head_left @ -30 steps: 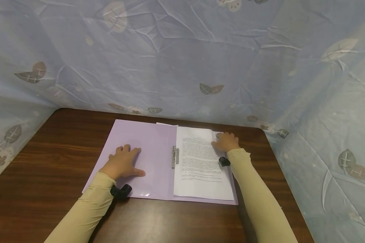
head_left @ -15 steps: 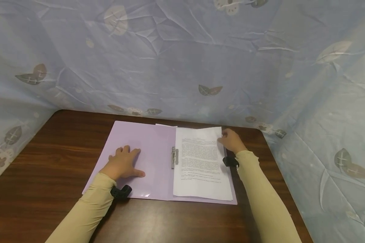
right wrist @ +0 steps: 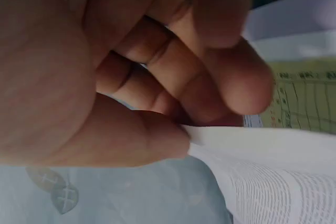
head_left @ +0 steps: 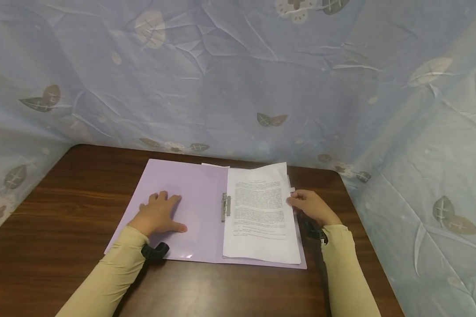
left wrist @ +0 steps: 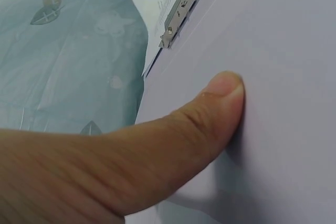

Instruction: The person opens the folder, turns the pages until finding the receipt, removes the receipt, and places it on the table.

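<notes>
A lilac folder (head_left: 200,189) lies spread flat, its metal clip (head_left: 225,207) near the fold. Printed paper sheets (head_left: 258,248) lie on its right half, the top corner curling up. My left hand (head_left: 155,215) rests on the bare left cover with fingers spread; its thumb (left wrist: 210,114) touches the lilac surface in the left wrist view. At the right edge of the sheets, my right hand (head_left: 311,206) pinches the paper between thumb and curled fingers. Below the lifted paper, the right wrist view shows a yellowish sheet (right wrist: 307,98) with a printed grid.
The folder lies on a dark wooden table (head_left: 198,290). A pale blue patterned cloth (head_left: 222,88) hangs behind the table and along its sides. White paper (head_left: 214,165) pokes out past the folder's top edge.
My right hand has moved from the top right corner of the sheets down along their right edge, and the top corner has lifted. My left hand has stayed on the cover.
</notes>
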`<state>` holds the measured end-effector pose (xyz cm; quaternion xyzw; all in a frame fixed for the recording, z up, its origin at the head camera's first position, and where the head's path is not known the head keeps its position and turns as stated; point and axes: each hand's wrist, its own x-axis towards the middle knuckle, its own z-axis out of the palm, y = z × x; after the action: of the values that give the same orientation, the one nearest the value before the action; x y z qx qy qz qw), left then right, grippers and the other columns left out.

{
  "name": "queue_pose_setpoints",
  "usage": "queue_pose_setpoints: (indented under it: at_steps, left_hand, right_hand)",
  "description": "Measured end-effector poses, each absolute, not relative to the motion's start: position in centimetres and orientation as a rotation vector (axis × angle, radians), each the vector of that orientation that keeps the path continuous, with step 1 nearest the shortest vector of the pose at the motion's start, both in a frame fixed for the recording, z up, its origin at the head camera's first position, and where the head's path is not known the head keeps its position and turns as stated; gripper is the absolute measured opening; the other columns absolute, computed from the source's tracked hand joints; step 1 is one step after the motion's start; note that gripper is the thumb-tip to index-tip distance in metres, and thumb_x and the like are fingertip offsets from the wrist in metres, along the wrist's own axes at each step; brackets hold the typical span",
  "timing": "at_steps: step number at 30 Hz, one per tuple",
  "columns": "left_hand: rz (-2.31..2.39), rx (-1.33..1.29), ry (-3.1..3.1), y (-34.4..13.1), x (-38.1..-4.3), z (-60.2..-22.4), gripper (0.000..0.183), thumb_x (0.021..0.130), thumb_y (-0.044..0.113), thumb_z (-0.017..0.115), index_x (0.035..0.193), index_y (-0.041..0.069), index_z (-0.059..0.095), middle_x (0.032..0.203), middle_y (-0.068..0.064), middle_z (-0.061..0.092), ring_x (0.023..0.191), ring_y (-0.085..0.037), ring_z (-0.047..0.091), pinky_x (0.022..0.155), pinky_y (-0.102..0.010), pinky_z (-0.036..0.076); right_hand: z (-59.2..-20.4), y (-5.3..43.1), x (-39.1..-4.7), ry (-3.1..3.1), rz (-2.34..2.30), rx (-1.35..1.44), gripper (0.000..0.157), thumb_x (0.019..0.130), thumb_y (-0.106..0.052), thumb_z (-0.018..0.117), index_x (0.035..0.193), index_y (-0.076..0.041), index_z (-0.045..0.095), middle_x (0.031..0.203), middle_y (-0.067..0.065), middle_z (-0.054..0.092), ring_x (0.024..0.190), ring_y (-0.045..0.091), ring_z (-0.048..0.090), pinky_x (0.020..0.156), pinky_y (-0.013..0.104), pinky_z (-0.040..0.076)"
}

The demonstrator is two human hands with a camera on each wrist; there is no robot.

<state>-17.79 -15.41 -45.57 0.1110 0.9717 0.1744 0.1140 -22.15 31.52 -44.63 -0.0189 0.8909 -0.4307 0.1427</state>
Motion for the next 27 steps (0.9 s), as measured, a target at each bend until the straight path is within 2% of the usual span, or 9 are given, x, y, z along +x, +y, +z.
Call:
queue_pose_setpoints:
  at_steps: [6, 13, 27]
  left_hand:
    - [0.500, 0.331, 2.852, -15.5, -17.7, -45.3, 0.105, 0.070, 0.058, 0.090, 0.150, 0.003, 0.049, 0.145, -0.038, 0.041, 0.134, -0.066, 0.034, 0.095, -0.085, 0.033]
    - [0.509, 0.331, 2.858, -15.2, -17.6, -45.4, 0.105, 0.070, 0.058, 0.090, 0.149, 0.003, 0.050, 0.145, -0.037, 0.042, 0.133, -0.065, 0.036, 0.095, -0.085, 0.035]
    - [0.507, 0.323, 2.871, -15.4, -17.8, -45.7, 0.106, 0.069, 0.060, 0.089, 0.150, 0.004, 0.049, 0.147, -0.038, 0.042, 0.135, -0.065, 0.035, 0.096, -0.084, 0.036]
  right_hand:
    - [-44.9, 31.2, -21.0, 2.505, -1.306, -0.101, 0.024, 0.099, -0.028, 0.070, 0.100, -0.004, 0.066, 0.079, 0.012, 0.061, 0.063, 0.022, 0.054, 0.057, 0.032, 0.047]
    - [-44.6, 31.1, -20.2, 2.560, -1.307, -0.083, 0.023, 0.100, -0.025, 0.069, 0.093, -0.004, 0.062, 0.069, 0.001, 0.051, 0.059, 0.020, 0.051, 0.054, 0.032, 0.045]
    - [-44.8, 31.8, -20.4, 2.602, -1.279, 0.010, 0.026, 0.101, -0.027, 0.067, 0.098, -0.001, 0.069, 0.076, 0.007, 0.061, 0.065, 0.020, 0.055, 0.059, 0.033, 0.049]
